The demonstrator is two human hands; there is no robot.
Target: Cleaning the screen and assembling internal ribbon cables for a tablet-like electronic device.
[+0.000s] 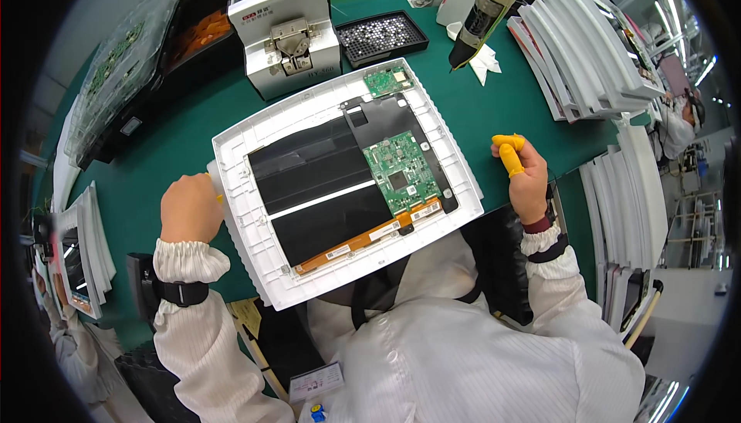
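A white plastic housing (241,191) with a ribbed rim lies slightly turned on the table in front of me. Inside it are a black panel (309,153), a green circuit board (405,168), a smaller green board (388,80) and an orange flex strip (340,253) along the near side. My left hand (190,208) is closed at the housing's left edge, its fingertips mostly hidden. Off the right side, my right hand (526,184) is raised apart from the housing. Yellow finger cots cover its thumb and forefinger, which are pinched together; anything between them is too small to name.
Behind the housing stand a white tape or screw dispenser machine (289,37) and a black tray of small metallic parts (382,37). A power screwdriver (478,25) hangs at back right. Stacked white housings (587,45) line the right; a black bin (201,29) stands back left.
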